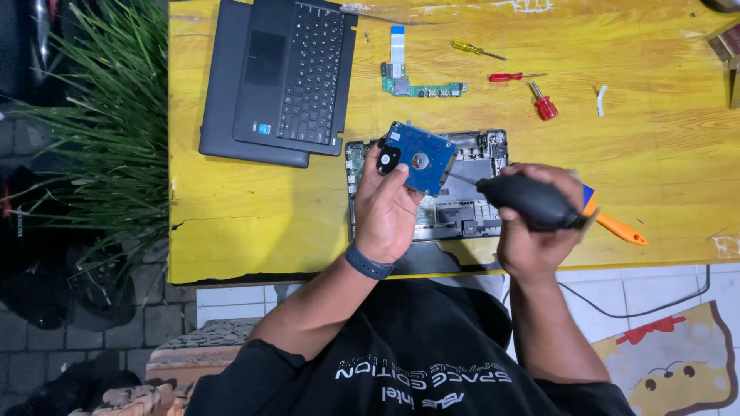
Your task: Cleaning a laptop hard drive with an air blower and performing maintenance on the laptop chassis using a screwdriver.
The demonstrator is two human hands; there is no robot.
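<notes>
We looked down over a black printed shirt at our two hands, working above a yellow counter. Our left hand, a dark band at its wrist, was closed around the lower edge of a blue hard drive, thumb and fingers pinching it and holding it tilted just above the opened laptop chassis. Our right hand was wrapped tight around a black rubber dust blower, its thin nozzle pointing left and ending at the drive's right edge; we could not tell whether the tip touched. An orange-handled tool lay just behind that hand, partly hidden by it.

The chassis lay near the counter's front edge, its grey inner frame and boards exposed beneath the drive. Beyond it, on the left, a detached black keyboard deck lay stacked on a dark grey laptop cover. To its right sat a small green circuit board with a pale blue-tipped ribbon cable running away from it. Further right, well apart from our hands, lay a yellow-handled screwdriver, a long red-handled screwdriver and a stubby red screwdriver, with a small white strip beyond them.

A spiky green plant stood off the counter's left edge, and a black cable trailed across the white tiled floor at right.
</notes>
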